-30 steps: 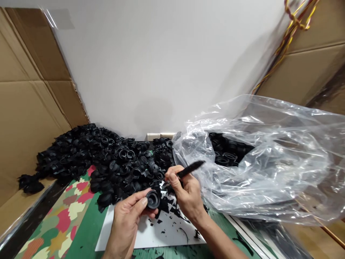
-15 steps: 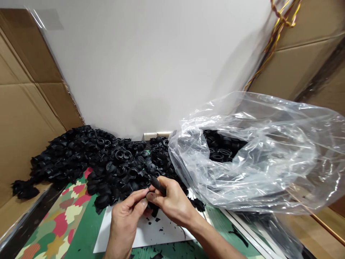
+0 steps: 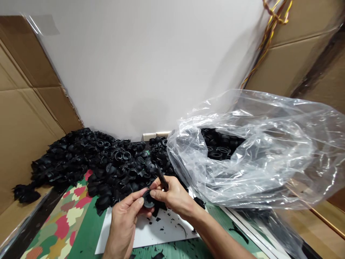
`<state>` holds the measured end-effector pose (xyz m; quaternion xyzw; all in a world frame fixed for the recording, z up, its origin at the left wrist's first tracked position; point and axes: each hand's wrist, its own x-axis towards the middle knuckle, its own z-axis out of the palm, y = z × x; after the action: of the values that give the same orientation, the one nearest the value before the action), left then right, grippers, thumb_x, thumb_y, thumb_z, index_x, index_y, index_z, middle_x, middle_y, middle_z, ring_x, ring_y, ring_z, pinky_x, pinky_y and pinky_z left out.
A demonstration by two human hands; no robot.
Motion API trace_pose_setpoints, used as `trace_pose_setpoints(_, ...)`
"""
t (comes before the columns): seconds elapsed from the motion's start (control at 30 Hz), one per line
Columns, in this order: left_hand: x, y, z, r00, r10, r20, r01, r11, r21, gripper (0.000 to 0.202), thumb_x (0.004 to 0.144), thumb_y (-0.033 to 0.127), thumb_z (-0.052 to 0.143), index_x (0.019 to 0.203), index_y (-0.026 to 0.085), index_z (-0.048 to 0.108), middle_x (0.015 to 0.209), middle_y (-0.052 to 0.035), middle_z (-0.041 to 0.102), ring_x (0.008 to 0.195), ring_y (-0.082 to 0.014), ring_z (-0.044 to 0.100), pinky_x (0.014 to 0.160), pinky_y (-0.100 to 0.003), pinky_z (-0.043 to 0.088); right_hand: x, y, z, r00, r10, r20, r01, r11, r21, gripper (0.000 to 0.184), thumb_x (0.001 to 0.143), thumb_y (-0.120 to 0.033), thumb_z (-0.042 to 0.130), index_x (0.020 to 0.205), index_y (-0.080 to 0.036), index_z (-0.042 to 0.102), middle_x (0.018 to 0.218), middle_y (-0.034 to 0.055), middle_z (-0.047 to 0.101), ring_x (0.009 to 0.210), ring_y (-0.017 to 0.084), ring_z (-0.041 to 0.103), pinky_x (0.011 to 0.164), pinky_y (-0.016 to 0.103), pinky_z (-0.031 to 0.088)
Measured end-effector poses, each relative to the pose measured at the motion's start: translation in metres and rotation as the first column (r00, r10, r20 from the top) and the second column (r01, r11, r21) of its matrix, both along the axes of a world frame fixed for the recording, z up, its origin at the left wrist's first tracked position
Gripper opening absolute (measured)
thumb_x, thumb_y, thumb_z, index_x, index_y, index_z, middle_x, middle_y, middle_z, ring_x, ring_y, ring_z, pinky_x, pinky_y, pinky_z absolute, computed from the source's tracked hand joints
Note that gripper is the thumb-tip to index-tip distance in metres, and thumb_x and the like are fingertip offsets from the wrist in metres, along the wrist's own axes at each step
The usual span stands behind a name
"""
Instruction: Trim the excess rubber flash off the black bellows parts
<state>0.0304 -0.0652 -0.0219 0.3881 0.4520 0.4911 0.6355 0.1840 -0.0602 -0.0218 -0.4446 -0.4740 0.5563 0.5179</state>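
My left hand holds a black rubber bellows boot between thumb and fingers, its round opening partly covered by my fingers. My right hand grips a slim black-handled tool, and its fingertips press against the boot's rim. The tool's tip is hidden by my fingers. Just behind both hands rises a large heap of similar black rubber boots. Under my hands lies a white board scattered with small black rubber scraps.
A clear plastic bag of black boots bulges at the right. Cardboard sheets line the left side, above a green patterned mat. A white wall stands behind, with yellow-and-brown wires at upper right.
My right hand has moved in from the right and now touches the boot. The tool has turned from slanting rightward to nearly upright. The view has shifted slightly.
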Motion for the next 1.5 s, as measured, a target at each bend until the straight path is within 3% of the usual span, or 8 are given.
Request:
trace_pose_setpoints(0.3, 0.002, 0.003, -0.002, 0.995, 0.104, 0.0, -0.103, 0.994, 0.046, 0.032, 0.056, 0.033, 0.082, 0.082, 0.016, 0.078, 0.087, -0.0069, 0.075, 0.054, -0.0157, 0.066, 0.049, -0.027, 0.057, -0.008, -0.005, -0.004, 0.999, 0.034, 0.039, -0.035, 0.999, 0.023, 0.017, 0.076, -0.029, 0.063, 0.077, -0.013, 0.069, 0.063, -0.0008, 0.057, 0.051, 0.009, 0.043, 0.049, 0.021, 0.036)
trace_pose_setpoints(0.53, -0.008, 0.004, 0.004, 0.928, 0.162, -0.335, -0.058, 0.952, 0.301, 0.028, 0.058, 0.037, 0.08, 0.079, 0.018, 0.078, 0.066, -0.0039, 0.074, 0.052, -0.0168, 0.064, 0.049, -0.024, 0.054, -0.011, -0.003, -0.003, 0.998, 0.049, 0.044, -0.048, 0.998, -0.039, 0.017, 0.074, -0.018, 0.049, 0.063, -0.015, 0.062, 0.047, -0.0068, 0.04, 0.041, 0.007, 0.029, 0.044, 0.022, 0.025)
trace_pose_setpoints(0.63, -0.013, 0.007, 0.013, 0.825, 0.193, -0.531, 0.113, 0.864, 0.49, 0.016, 0.068, 0.034, 0.072, 0.075, 0.021, 0.078, 0.063, -0.0032, 0.073, 0.053, -0.0173, 0.064, 0.053, -0.024, 0.054, -0.008, -0.003, -0.002, 0.996, 0.068, 0.064, -0.065, 0.997, -0.049, 0.017, 0.072, -0.019, 0.048, 0.056, -0.017, 0.055, 0.045, -0.0074, 0.036, 0.041, 0.007, 0.028, 0.044, 0.023, 0.023)
trace_pose_setpoints(0.77, -0.02, 0.013, 0.019, 0.671, 0.268, -0.691, 0.407, 0.646, 0.646, 0.015, 0.079, 0.026, 0.06, 0.077, 0.023, 0.075, 0.076, -0.0049, 0.075, 0.065, -0.0192, 0.069, 0.063, -0.025, 0.054, -0.006, -0.003, -0.002, 0.993, 0.089, 0.082, -0.087, 0.995, -0.039, 0.017, 0.07, -0.021, 0.047, 0.053, -0.019, 0.046, 0.044, -0.0082, 0.029, 0.042, 0.007, 0.025, 0.044, 0.023, 0.019)
trace_pose_setpoints(0.97, -0.023, 0.017, 0.021, 0.423, 0.493, -0.761, 0.722, 0.324, 0.611, 0.022, 0.09, 0.014, 0.044, 0.084, 0.02, 0.065, 0.074, -0.0041, 0.071, 0.06, -0.0153, 0.062, 0.059, -0.027, 0.047, -0.007, -0.003, -0.002, 0.994, 0.091, 0.064, -0.088, 0.995, -0.047, 0.017, 0.068, -0.02, 0.045, 0.051, -0.02, 0.04, 0.044, -0.0085, 0.027, 0.042, 0.007, 0.022, 0.045, 0.024, 0.016)
trace_pose_setpoints(1.1, -0.019, 0.014, 0.024, 0.385, 0.585, -0.714, 0.799, 0.175, 0.575, 0.025, 0.09, 0.008, 0.041, 0.079, 0.018, 0.061, 0.067, -0.0034, 0.067, 0.056, -0.0151, 0.058, 0.057, -0.029, 0.041, -0.008, -0.004, -0.003, 0.996, 0.088, -0.006, -0.088, 0.994, -0.069, 0.013, 0.065, -0.02, 0.043, 0.052, -0.02, 0.041, 0.044, -0.0092, 0.026, 0.042, 0.006, 0.021, 0.044, 0.024, 0.016)
trace_pose_setpoints(1.27, -0.013, 0.01, 0.021, 0.373, 0.661, -0.652, 0.797, 0.132, 0.59, 0.028, 0.088, 0.004, 0.041, 0.07, 0.019, 0.057, 0.059, -0.0013, 0.059, 0.053, -0.0149, 0.049, 0.055, -0.03, 0.036, -0.008, -0.004, -0.005, 0.993, 0.104, -0.05, -0.108, 0.991, -0.08, 0.009, 0.065, -0.023, 0.046, 0.057, -0.018, 0.048, 0.048, -0.0092, 0.028, 0.042, 0.006, 0.022, 0.043, 0.023, 0.017)
trace_pose_setpoints(1.5, -0.015, 0.009, 0.024, 0.453, 0.666, -0.593, 0.661, 0.195, 0.725, 0.018, 0.086, 0.007, 0.046, 0.076, 0.019, 0.055, 0.063, -0.0007, 0.062, 0.054, -0.0134, 0.048, 0.054, -0.026, 0.038, -0.009, -0.003, -0.006, 0.993, 0.115, -0.039, -0.116, 0.993, -0.034, 0.011, 0.066, -0.023, 0.045, 0.06, -0.017, 0.051, 0.049, -0.0088, 0.029, 0.043, 0.006, 0.023, 0.044, 0.023, 0.019)
